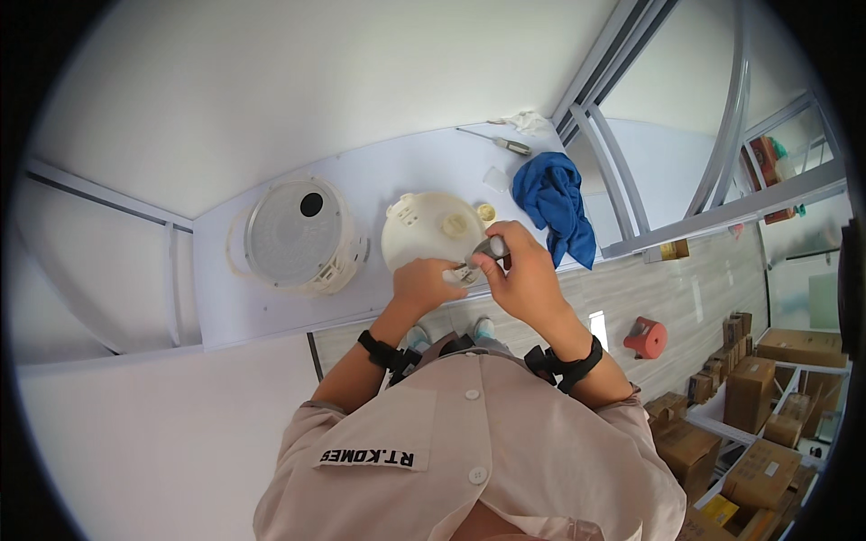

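My right hand [528,279] is wrapped round the grey handle of a screwdriver [492,245], whose shaft points toward my left fingertips. My left hand [424,283] is closed at the near right edge of a round, cream-coloured lid [410,236], where a small pale part [465,276] shows by the fingers. Exactly what the left fingers pinch is hidden. Inside the lid is a round, yellowish translucent piece [454,225]. Just beyond its right rim sits a small yellow round part [486,212].
A white round appliance body [293,233] with a handle stands at left. Farther right lie a blue cloth [548,194], a second screwdriver [512,145], a small clear bag [495,179] and white tissue [527,122]. A red stool [646,337] and cardboard boxes [753,392] are at right.
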Tool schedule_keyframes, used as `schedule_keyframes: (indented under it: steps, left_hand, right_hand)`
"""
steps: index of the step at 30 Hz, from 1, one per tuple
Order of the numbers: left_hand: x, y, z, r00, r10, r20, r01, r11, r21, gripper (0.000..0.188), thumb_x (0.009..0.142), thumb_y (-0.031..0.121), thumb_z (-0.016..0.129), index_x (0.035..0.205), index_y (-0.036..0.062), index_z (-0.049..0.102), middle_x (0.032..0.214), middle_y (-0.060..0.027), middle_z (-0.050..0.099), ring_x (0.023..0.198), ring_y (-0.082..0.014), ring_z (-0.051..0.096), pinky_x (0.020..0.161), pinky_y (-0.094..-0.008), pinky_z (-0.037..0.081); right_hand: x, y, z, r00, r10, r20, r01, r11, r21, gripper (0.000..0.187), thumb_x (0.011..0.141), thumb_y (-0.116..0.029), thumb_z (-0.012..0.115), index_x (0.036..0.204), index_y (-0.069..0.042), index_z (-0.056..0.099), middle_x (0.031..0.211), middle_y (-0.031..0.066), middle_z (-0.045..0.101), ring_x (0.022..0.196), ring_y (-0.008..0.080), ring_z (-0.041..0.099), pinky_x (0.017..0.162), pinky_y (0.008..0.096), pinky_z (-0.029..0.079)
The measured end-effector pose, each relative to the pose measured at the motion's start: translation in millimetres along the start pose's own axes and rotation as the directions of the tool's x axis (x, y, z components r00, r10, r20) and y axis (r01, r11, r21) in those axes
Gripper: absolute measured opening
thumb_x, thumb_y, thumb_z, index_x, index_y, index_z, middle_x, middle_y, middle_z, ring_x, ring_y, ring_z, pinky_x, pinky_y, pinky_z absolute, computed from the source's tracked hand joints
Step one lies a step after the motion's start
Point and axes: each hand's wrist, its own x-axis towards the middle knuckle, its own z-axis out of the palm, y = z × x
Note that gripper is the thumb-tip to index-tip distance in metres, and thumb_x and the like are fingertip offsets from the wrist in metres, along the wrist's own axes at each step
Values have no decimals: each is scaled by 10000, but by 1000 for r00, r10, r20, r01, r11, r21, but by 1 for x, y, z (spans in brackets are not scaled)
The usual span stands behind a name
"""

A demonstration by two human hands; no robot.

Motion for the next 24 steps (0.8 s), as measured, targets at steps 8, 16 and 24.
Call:
schedule_keyframes:
  steps: [8, 16, 24]
  left_hand:
    - [-4, -10, 4, 988, 64, -139, -52, 995, 89, 627, 763, 567, 902, 1291, 232, 859, 1064, -94, 844, 994, -320, 794, 838, -440, 614]
    - [-6, -15, -7, 994, 25, -106, -2, 978, 209, 552, 762, 463, 916, 1255, 218, 868, 1026, -88, 793, 980, -326, 750, 857, -465, 568]
    - [-4, 19, 1, 942, 199, -269, -143, 967, 213, 428, 839, 357, 905, 1191, 122, 840, 948, -67, 737, 940, -307, 729, 829, -431, 587]
  right_hand:
    - [14, -4, -50, 964, -44, -262, 49, 999, 11, 366, 946, -143, 889, 1222, -45, 670, 984, 99, 696, 689, 211, 622, 619, 328, 519]
    - [9, 23, -71, 949, 10, -316, 3, 999, 41, 358, 944, -127, 889, 1228, -57, 682, 1020, 77, 718, 720, 206, 627, 651, 310, 527]
    - [5, 41, -83, 958, -8, -286, 28, 997, 66, 341, 961, -117, 871, 1237, -58, 680, 1042, 85, 717, 783, 215, 665, 661, 312, 533]
